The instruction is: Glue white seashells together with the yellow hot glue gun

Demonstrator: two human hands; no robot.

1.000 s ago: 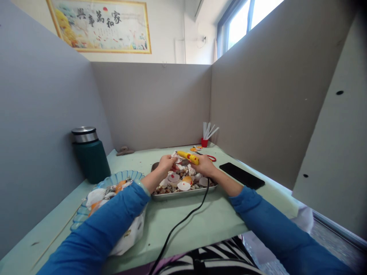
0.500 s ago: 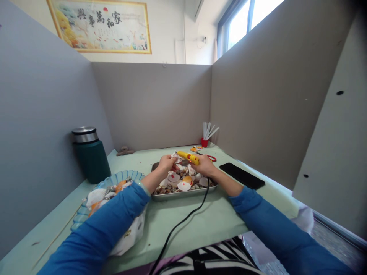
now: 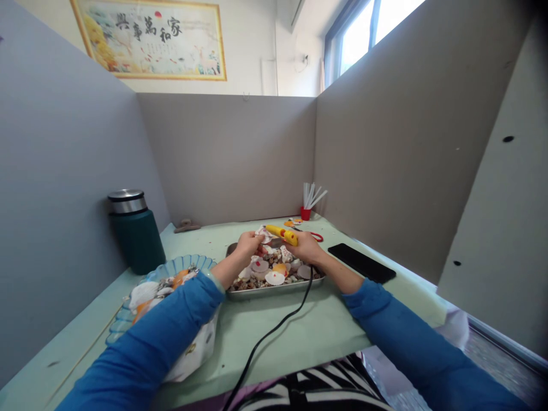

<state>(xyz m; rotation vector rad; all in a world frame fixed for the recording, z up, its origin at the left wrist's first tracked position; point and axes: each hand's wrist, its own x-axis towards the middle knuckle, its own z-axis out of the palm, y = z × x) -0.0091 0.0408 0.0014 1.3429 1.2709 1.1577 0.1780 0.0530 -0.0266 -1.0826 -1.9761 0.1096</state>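
My right hand (image 3: 305,248) is closed round a yellow glue gun (image 3: 282,234) whose tip points left; its black cord (image 3: 274,328) runs down toward me. My left hand (image 3: 247,244) is closed on a pale shell (image 3: 261,232) held right at the gun's tip. Both hands hover over a metal tray (image 3: 274,290) filled with several shells, white, orange and brown.
A blue glass plate (image 3: 171,267) with shells sits at the left, behind it a dark green flask (image 3: 135,231). A black phone (image 3: 360,261) lies at the right. A red cup (image 3: 305,213) of white sticks and red scissors (image 3: 315,235) stand at the back. Grey partitions enclose the green table.
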